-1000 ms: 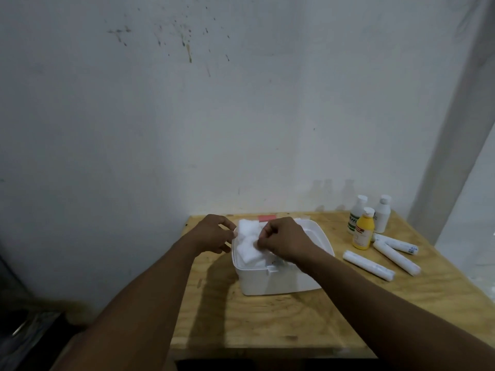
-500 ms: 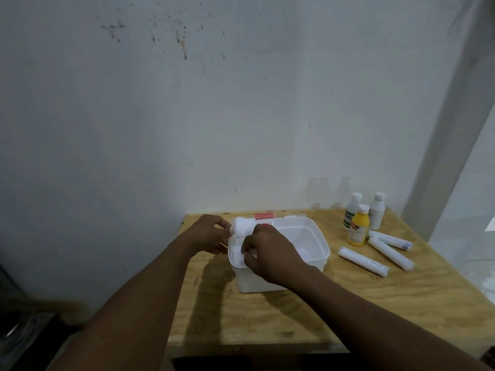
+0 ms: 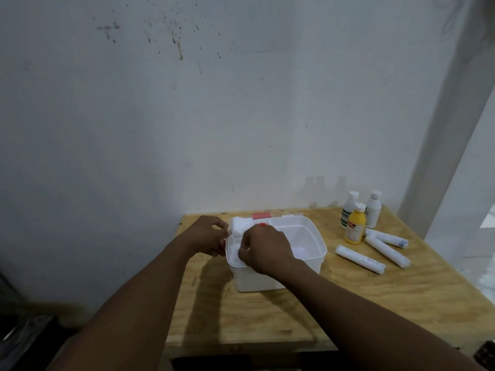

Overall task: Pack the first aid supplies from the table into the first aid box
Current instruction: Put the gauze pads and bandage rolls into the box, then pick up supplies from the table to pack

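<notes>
A white first aid box (image 3: 308,257) stands open on the wooden table (image 3: 375,298), its lid with a red latch (image 3: 261,215) lying behind it. A white wad of cotton or gauze (image 3: 238,228) sits at the box's left end, partly inside. My left hand (image 3: 207,235) pinches its left edge at the rim. My right hand (image 3: 263,246) is curled over it from above, fingers gripping the wad and hiding its lower part. To the right lie three white bandage rolls (image 3: 360,259), and a yellow bottle (image 3: 355,223) stands by two white bottles (image 3: 373,209).
The table stands against a stained white wall (image 3: 241,103). A pale pillar (image 3: 455,129) rises at the right. Dark clutter (image 3: 21,336) lies on the floor to the left. Bare wood shows in front of the box.
The white wad has gone down from above the box into its left end. My right hand moved lower and leftward over it; my left hand stayed at the rim.
</notes>
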